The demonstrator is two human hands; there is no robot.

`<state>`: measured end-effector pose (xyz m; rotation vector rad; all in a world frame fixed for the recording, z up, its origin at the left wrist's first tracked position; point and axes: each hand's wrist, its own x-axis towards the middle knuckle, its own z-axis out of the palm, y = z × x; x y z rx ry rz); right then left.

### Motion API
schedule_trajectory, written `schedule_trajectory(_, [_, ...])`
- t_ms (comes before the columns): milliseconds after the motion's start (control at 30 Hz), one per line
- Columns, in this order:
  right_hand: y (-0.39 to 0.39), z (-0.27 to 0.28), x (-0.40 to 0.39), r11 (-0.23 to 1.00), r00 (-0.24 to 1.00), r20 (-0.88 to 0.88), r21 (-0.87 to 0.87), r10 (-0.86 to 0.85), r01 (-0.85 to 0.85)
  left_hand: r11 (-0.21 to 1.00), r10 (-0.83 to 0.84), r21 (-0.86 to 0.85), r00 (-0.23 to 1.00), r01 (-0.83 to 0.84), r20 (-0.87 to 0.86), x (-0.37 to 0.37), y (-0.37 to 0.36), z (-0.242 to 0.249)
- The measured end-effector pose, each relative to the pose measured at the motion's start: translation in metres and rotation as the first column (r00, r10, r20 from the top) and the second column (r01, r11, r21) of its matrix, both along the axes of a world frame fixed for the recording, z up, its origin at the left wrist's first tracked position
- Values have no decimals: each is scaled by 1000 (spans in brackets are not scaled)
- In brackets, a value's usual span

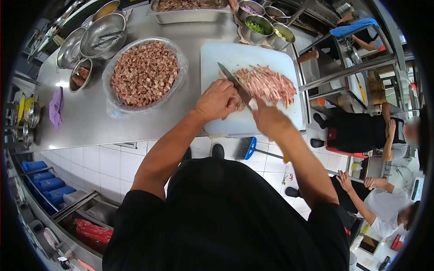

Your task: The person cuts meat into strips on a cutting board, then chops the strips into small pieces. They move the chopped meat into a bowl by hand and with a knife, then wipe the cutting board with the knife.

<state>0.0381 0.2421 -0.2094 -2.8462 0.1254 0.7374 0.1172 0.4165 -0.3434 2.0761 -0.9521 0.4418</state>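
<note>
On the white cutting board (218, 56), my right hand (272, 121) grips the handle of a kitchen knife (236, 83). Its long blade slants up and to the left across the board. Close against the blade's left side, my left hand (218, 99) is closed with bent fingers over a piece of raw meat (236, 105), which is mostly hidden beneath them. To the right of the blade lies a spread pile of thin raw meat strips (271, 86).
Left of the board stands a plastic-lined bowl of diced meat (144, 74). A steel tray (187, 17) and small metal pots (257, 29) of chopped vegetables sit behind. Metal bowls (103, 36) and a purple cloth (55, 108) are farther left. Two people (361, 131) stand at right.
</note>
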Motion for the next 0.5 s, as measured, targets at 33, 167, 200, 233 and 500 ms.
schedule_trajectory(33, [-1,-23,-10,997,995,88,-67,38,-32,999,-21,26,999,22,-50,-1,1,0])
schedule_trajectory(167, [7,-58,6,999,972,234,-11,36,-34,978,-74,180,982,106,-176,-1,6,11])
schedule_trajectory(200, [-1,-61,13,996,961,260,-21,90,-87,992,-54,110,991,68,-126,-10,4,8])
schedule_trajectory(233, [-7,-59,27,987,936,312,-43,162,-156,999,-13,32,999,15,-49,-8,2,8])
schedule_trajectory(500, [13,-61,-1,1000,971,238,8,-12,10,996,-6,85,994,16,-112,-3,10,-1])
